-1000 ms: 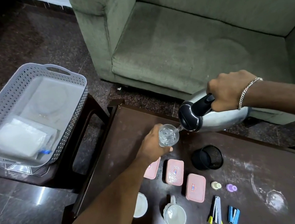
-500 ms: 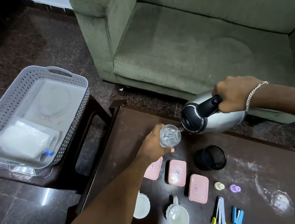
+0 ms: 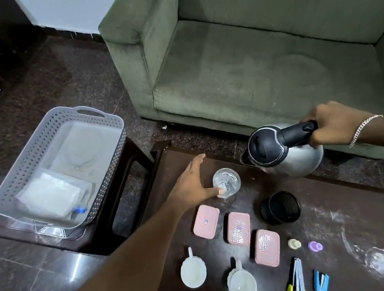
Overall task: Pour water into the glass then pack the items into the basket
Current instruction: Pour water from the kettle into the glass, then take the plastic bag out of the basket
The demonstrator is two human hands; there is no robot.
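Observation:
A clear glass [image 3: 227, 182] with water in it stands on the dark wooden table [image 3: 327, 219]. My left hand [image 3: 190, 184] is beside it with fingers spread; only the thumb tip touches the glass. My right hand [image 3: 331, 124] grips the black handle of a steel kettle [image 3: 287, 151], held nearly upright above the table, right of the glass. A grey perforated basket [image 3: 52, 144] rests on a stool to the left, with white packets inside. Three pink lidded boxes [image 3: 239, 232], two white cups [image 3: 193, 272], a black mesh cup [image 3: 280, 207] and small items lie on the table.
A green sofa [image 3: 260, 56] stands close behind the table. A second clear glass [image 3: 378, 261] lies at the table's right. Nail clippers [image 3: 296, 278], a blue stapler [image 3: 321, 283] and two small caps [image 3: 315, 246] sit near the front edge. The floor is dark polished stone.
The kettle has tipped back from pouring and moved right. My left hand has let go of the glass, which now stands on the table.

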